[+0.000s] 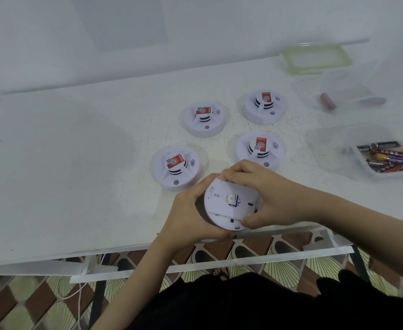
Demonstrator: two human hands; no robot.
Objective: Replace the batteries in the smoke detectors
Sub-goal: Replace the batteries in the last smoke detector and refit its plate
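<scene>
Left hand [191, 210] and right hand [275, 198] grip an upturned round white smoke detector [231, 202]. Red stickers [176, 161] on four other detectors [179, 181] are illegible; a clear plastic tub [362, 163] holds batteries [386, 158].

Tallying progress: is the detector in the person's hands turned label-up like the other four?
No, the held detector shows its flat back, gripped by the left hand and right hand.

The left hand [191, 210] cups an upturned smoke detector [220, 222]; the right hand [269, 196] pinches its back plate [219, 201], seemingly ajar. Four more detectors [176, 166] sit just beyond the grip, a battery tub [349, 151] well right.
</scene>
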